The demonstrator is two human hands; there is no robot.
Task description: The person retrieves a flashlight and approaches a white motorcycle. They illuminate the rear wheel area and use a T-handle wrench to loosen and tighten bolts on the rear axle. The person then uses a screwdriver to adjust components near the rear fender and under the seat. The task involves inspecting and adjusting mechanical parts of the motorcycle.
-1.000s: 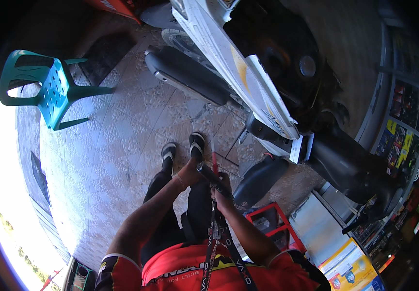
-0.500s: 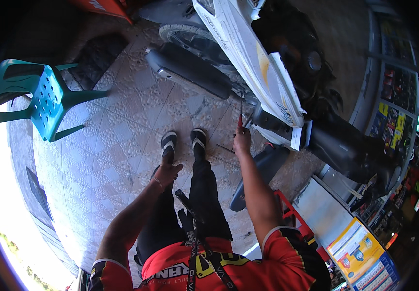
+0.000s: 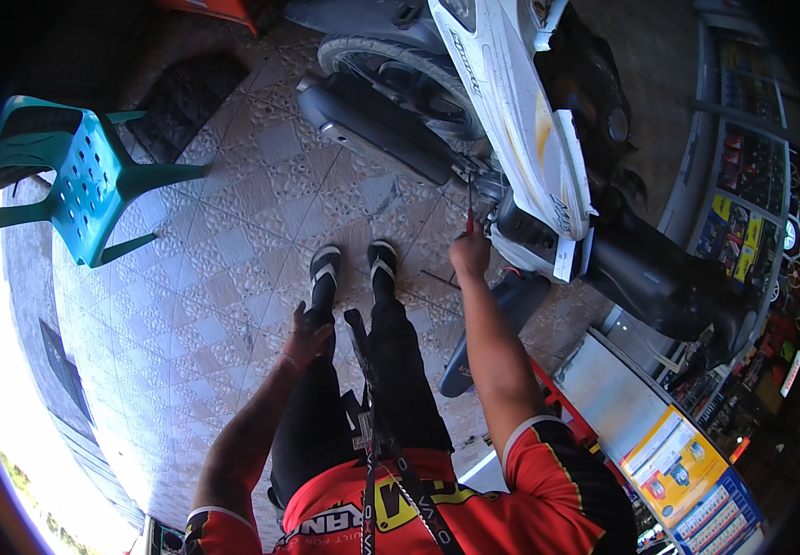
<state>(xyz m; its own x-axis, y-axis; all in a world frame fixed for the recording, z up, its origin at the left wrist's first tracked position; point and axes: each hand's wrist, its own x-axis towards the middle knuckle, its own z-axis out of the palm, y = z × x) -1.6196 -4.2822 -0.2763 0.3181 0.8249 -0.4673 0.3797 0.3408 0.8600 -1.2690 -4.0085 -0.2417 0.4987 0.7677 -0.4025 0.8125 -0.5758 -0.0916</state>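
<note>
Patterned tile floor (image 3: pixel 224 277), workshop setting: white motorcycle (image 3: pixel 520 120) and teal plastic chair (image 3: pixel 85 185) are standing on it. Right hand (image 3: pixel 470 254) is gripping a red-handled screwdriver (image 3: pixel 469 215) at the motorcycle; left hand (image 3: pixel 307 338) is resting loosely open on the thigh.

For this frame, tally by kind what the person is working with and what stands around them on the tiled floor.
Screwdriver with a red handle, in the right hand: 1
White scooter: 1
Teal plastic chair: 1
Dark floor mat: 1
Sandals on the person's feet: 2
Total: 6
The left hand holds nothing and rests by the thigh.
</note>
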